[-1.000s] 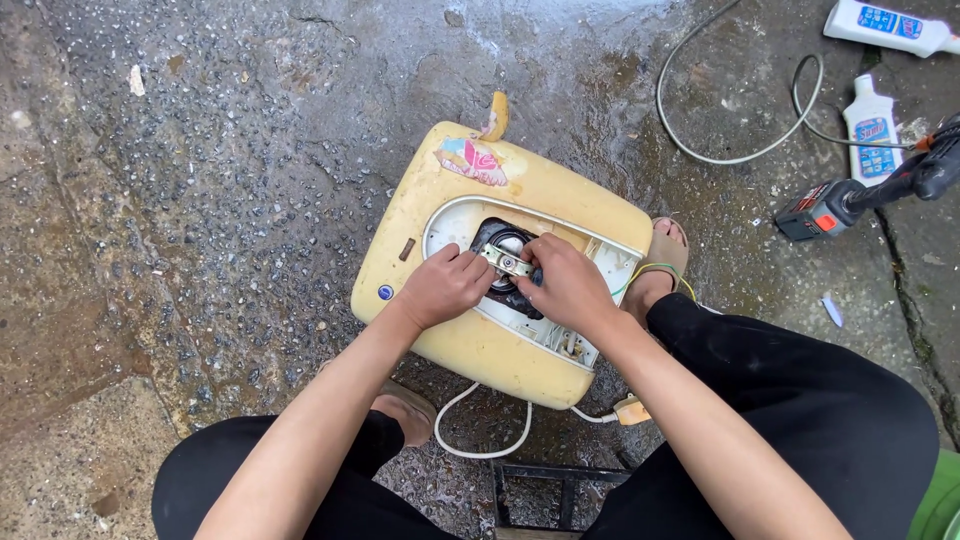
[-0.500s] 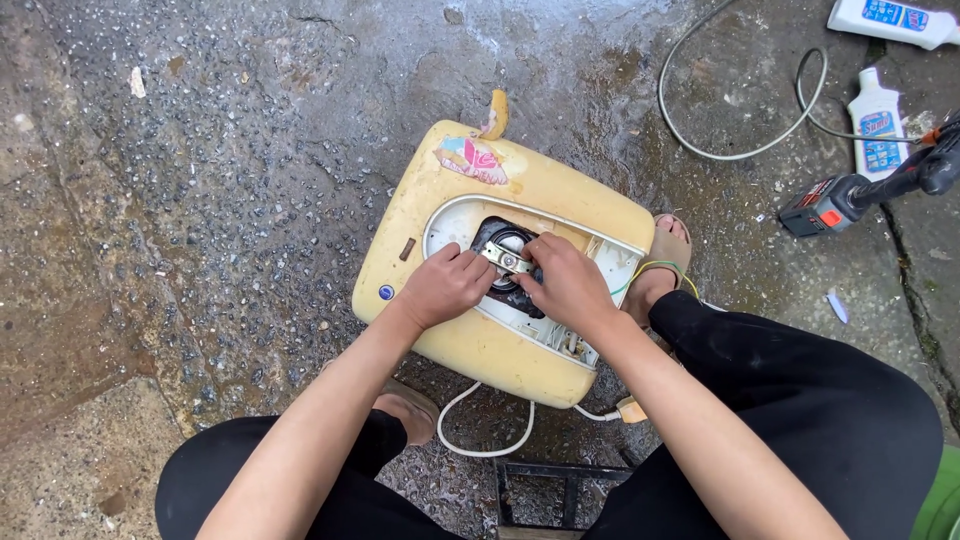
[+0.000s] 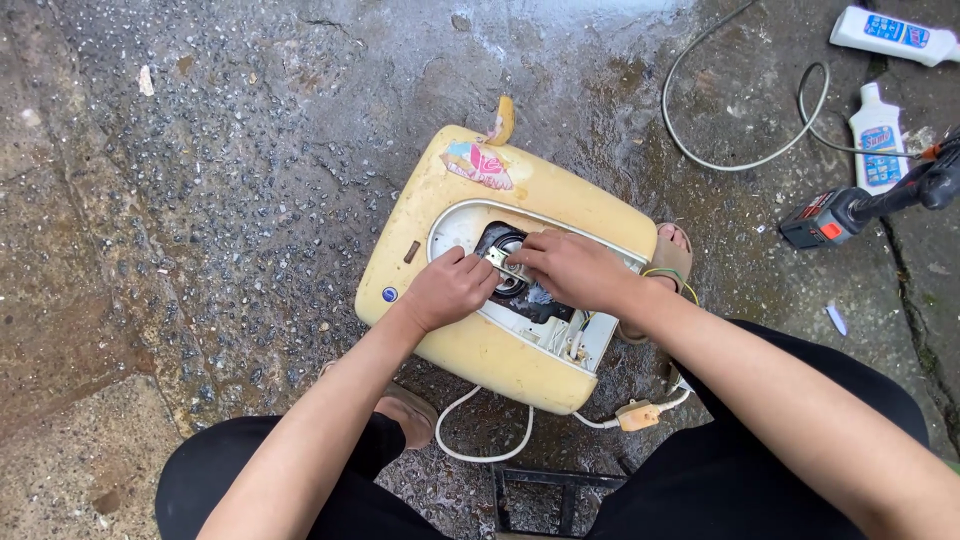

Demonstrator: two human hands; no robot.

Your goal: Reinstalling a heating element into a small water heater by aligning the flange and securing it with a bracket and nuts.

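Note:
A yellowed, boxy water-heater tank [image 3: 450,195] lies on wet concrete between my knees, its white-rimmed service opening facing up. Both hands reach into that opening. My left hand [image 3: 447,290] rests at its left rim, fingers curled around a small metal part [image 3: 497,259]. My right hand [image 3: 568,268] covers the dark round flange [image 3: 503,240] from the right, fingertips pinching the same metal part. Wires show at the opening's lower end [image 3: 565,335].
A white cord [image 3: 480,452] with a plug piece [image 3: 637,415] loops under the tank. A cordless drill [image 3: 850,210], two white bottles [image 3: 878,135] and a grey cable [image 3: 700,150] lie at upper right. A dark stool frame [image 3: 535,490] sits near me.
Both hands stay in the opening; their fingers shifted slightly on the metal part. The view moved a little.

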